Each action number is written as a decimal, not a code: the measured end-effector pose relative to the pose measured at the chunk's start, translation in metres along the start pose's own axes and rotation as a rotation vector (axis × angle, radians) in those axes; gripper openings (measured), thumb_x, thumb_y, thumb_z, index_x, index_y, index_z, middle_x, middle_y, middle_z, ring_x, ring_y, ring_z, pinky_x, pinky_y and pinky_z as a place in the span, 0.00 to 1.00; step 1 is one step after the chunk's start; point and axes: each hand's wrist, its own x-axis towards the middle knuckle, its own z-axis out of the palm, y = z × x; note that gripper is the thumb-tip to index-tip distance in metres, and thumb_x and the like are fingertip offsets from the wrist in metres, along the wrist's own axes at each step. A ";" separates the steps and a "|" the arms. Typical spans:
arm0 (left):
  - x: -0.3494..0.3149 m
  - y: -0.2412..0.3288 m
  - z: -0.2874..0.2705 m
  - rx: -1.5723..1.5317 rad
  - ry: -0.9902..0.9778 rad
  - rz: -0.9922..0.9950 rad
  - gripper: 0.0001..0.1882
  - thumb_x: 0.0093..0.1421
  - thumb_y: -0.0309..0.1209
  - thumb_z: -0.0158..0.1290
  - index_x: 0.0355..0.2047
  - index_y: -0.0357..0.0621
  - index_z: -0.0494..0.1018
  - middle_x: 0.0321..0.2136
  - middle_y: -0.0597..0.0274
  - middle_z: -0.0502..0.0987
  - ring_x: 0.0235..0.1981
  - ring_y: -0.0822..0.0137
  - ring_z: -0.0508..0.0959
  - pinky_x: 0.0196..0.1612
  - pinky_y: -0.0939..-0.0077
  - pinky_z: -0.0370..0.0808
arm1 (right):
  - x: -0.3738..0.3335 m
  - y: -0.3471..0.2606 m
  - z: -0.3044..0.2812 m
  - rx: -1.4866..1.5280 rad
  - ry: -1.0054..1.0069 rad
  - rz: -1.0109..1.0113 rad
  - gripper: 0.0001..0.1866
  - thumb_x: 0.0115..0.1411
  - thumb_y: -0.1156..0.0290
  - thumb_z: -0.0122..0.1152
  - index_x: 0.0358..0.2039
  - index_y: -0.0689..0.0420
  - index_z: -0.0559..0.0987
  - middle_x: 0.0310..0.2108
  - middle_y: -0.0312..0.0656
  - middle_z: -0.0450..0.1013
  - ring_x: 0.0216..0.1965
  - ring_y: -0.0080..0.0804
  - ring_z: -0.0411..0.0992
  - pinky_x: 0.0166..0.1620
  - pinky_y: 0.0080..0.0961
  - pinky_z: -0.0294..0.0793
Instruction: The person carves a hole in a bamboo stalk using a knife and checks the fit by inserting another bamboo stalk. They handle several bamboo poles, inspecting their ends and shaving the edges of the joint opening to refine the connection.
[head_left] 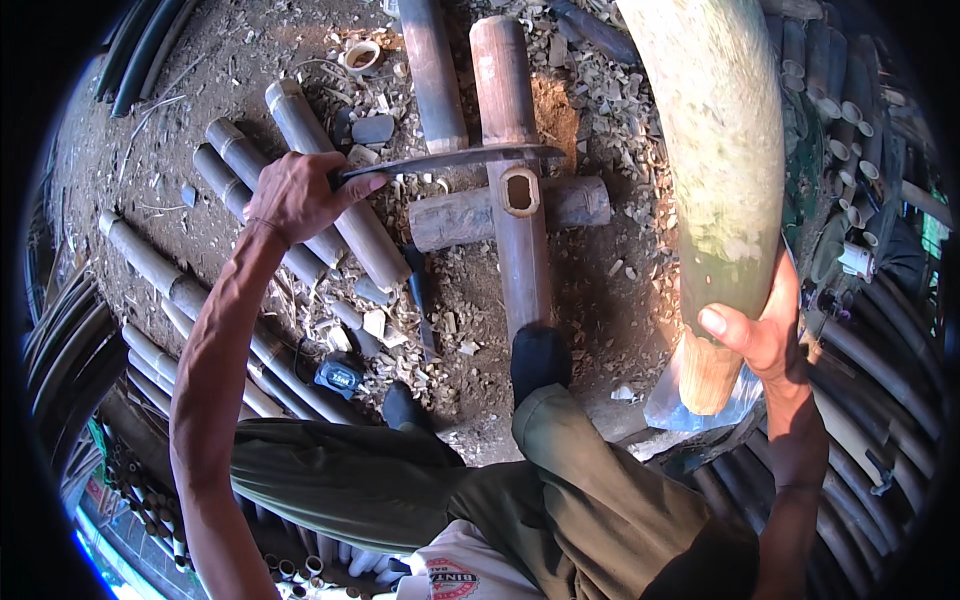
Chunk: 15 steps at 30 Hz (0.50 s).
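My left hand (pixel 292 195) is closed round the handle of a long dark-bladed machete (pixel 450 160). Its blade lies across a bamboo pole (pixel 522 260), just beyond a squarish cut hole (pixel 520 191); whether it bites in, I cannot tell. Under the pole a short log (pixel 450 217) lies crosswise, and my dark-covered foot (pixel 540 362) rests at the pole's near end. At the right, my right hand (pixel 765 330) grips a thick wooden club (pixel 725 150), pale and green, with a bare shaved narrow end (pixel 708 378) pointing toward me. Its far end runs out of view.
Several bamboo lengths (pixel 340 185) lie on the ground to the left, and another (pixel 432 75) lies beyond. A dark-handled blade tool (pixel 424 305) and a tape measure (pixel 338 376) sit among wood chips. Clear plastic (pixel 668 400) lies below the club. Bamboo stacks (pixel 850 130) line the right.
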 end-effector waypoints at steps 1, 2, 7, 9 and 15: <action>0.000 0.002 -0.003 0.022 -0.017 -0.005 0.38 0.51 0.72 0.47 0.23 0.45 0.77 0.11 0.59 0.71 0.18 0.59 0.75 0.25 0.61 0.70 | 0.002 0.000 0.001 0.005 -0.007 -0.002 0.42 0.43 0.65 0.70 0.58 0.62 0.63 0.47 0.43 0.69 0.46 0.29 0.69 0.51 0.28 0.69; 0.000 0.007 -0.007 0.044 -0.033 -0.010 0.38 0.51 0.72 0.47 0.23 0.46 0.78 0.11 0.59 0.71 0.17 0.59 0.74 0.25 0.61 0.70 | 0.003 0.000 0.001 0.010 -0.013 -0.014 0.42 0.43 0.65 0.70 0.58 0.62 0.63 0.47 0.43 0.69 0.46 0.29 0.69 0.51 0.28 0.69; 0.001 0.007 -0.007 0.086 -0.055 -0.009 0.37 0.51 0.71 0.48 0.23 0.45 0.78 0.11 0.61 0.70 0.17 0.59 0.74 0.24 0.62 0.70 | 0.006 -0.001 0.003 0.032 -0.006 -0.033 0.42 0.43 0.66 0.71 0.58 0.62 0.63 0.47 0.42 0.69 0.46 0.29 0.69 0.52 0.28 0.69; -0.001 0.005 -0.006 0.086 -0.051 -0.013 0.37 0.51 0.71 0.48 0.24 0.45 0.78 0.11 0.61 0.70 0.17 0.59 0.74 0.24 0.62 0.70 | 0.006 -0.002 0.004 0.027 0.004 -0.023 0.42 0.43 0.66 0.70 0.58 0.62 0.63 0.47 0.42 0.69 0.46 0.29 0.69 0.52 0.28 0.69; -0.003 0.009 0.000 0.075 -0.059 -0.054 0.27 0.55 0.61 0.55 0.29 0.47 0.81 0.11 0.61 0.72 0.18 0.59 0.76 0.24 0.62 0.69 | 0.013 0.011 0.007 -0.011 0.025 -0.122 0.42 0.45 0.72 0.70 0.59 0.64 0.60 0.49 0.44 0.68 0.49 0.31 0.68 0.54 0.30 0.68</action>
